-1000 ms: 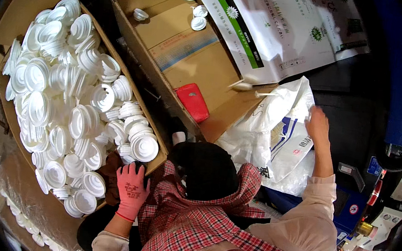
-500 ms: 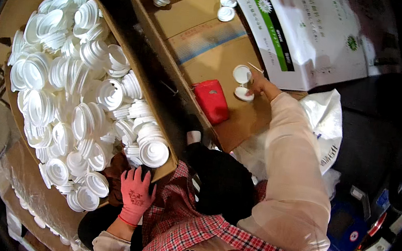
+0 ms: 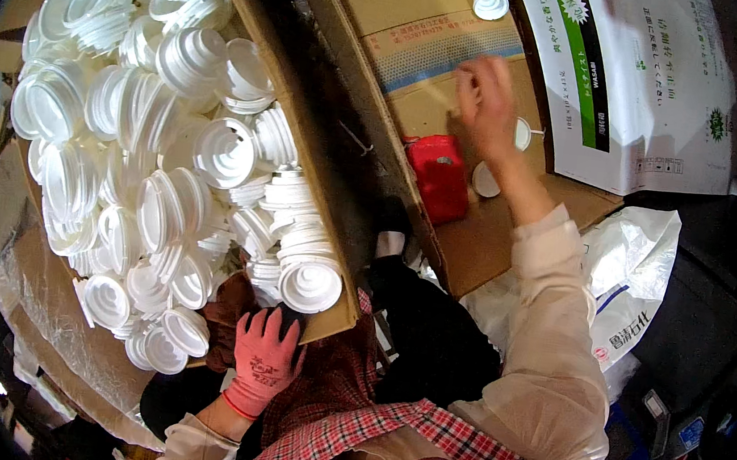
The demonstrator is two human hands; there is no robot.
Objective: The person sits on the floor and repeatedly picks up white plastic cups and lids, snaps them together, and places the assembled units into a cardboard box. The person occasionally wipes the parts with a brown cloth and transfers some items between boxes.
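A salmon-red glove with dark fingertips covers my left hand (image 3: 266,354). Its fingers are stretched and spread at the near edge of a cardboard box (image 3: 332,320), beside a brown cloth-like thing (image 3: 232,310). The box is heaped with white plastic lids (image 3: 165,119), ringed in steps and nested in stacks. My bare right hand (image 3: 487,108) hovers over a second, shallower carton (image 3: 483,251), slightly blurred, fingers loosely apart, nothing visible in them. Just beyond its wrist lie a white round lid (image 3: 522,135) with a thin tab and a white disc (image 3: 485,180), partly hidden by my forearm.
A red block-like object (image 3: 437,179) lies against the carton's left wall. More white lids (image 3: 491,5) sit at its far end. A white printed box (image 3: 644,88) stands right of it, with a white plastic bag (image 3: 628,280) nearer me. Dark blue equipment (image 3: 630,437) is at lower right.
My right hand has let go of the white lid and moved up and left, leaving the pieces on the cardboard. The whole view has shifted; my left hand stays by the box edge.
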